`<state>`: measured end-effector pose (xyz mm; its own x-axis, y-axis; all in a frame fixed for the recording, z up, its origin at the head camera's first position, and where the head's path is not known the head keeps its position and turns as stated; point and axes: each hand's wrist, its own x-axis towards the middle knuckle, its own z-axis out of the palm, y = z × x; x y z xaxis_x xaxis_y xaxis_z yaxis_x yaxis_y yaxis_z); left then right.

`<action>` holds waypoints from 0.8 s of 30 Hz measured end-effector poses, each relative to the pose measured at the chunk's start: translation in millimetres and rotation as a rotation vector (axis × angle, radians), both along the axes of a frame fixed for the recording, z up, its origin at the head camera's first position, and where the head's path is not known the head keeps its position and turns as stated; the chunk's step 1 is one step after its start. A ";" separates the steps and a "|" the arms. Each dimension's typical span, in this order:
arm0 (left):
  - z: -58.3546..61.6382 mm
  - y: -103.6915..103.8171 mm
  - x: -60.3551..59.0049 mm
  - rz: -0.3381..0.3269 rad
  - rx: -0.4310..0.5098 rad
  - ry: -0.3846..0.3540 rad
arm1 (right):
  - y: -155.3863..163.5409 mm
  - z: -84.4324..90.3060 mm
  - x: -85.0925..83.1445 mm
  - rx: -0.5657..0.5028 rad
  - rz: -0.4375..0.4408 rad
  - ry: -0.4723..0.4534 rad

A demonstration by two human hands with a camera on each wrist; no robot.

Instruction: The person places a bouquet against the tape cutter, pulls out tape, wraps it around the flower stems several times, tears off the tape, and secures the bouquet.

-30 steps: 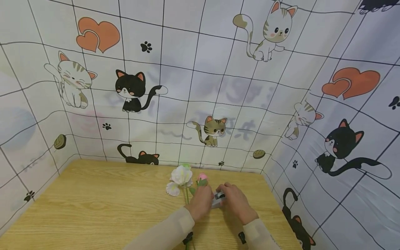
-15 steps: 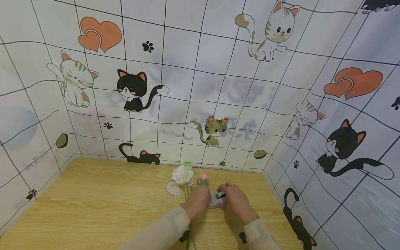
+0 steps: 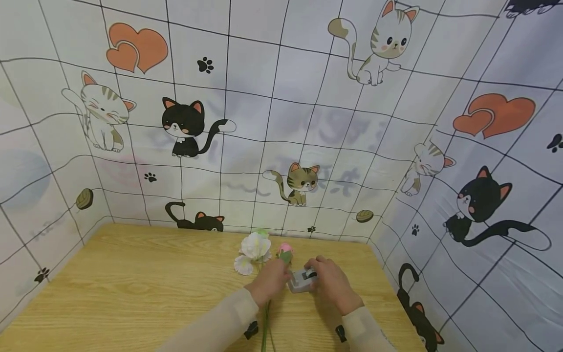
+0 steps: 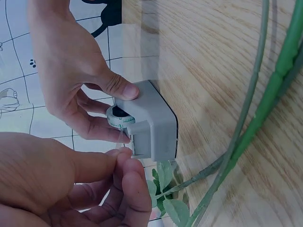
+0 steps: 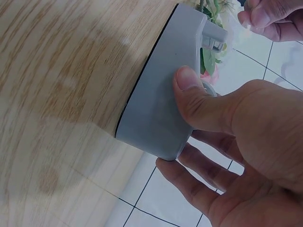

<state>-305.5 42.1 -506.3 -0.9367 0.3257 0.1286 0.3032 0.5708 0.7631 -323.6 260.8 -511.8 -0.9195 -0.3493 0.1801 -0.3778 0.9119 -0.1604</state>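
A grey tape dispenser [image 3: 300, 282] stands on the wooden table between the two hands. My right hand [image 3: 332, 283] grips its right end, with the thumb on one side and fingers on the other in the right wrist view. The roll of tape [image 4: 116, 118] shows in the dispenser's opening. Just left of the cutting end, my left hand [image 3: 270, 281] pinches the end of the clear tape between thumb and index finger. That strip is thin and see-through, hard to make out. Under the left forearm pass green flower stems [image 3: 265, 322], partly hidden.
A white artificial flower [image 3: 255, 247] lies beyond the left hand, and a pink rose [image 3: 285, 250] beside it. The wooden table [image 3: 154, 283] ends at a cat-print cloth wall [image 3: 246, 122] at the back and on the sides.
My left hand has drawn away to the left from the dispenser, so more of the dispenser shows between the hands. The right hand stays in place, holding it.
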 end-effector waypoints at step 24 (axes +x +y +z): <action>-84.6 -31.0 -58.4 -0.039 -0.059 0.050 | 0.6 0.9 0.7 -0.032 0.000 -0.007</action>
<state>-363.9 11.1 -590.8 -0.9160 0.3703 0.1544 0.3631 0.6016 0.7115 -323.0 261.4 -510.9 -0.9207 -0.3435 0.1852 -0.3768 0.9062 -0.1921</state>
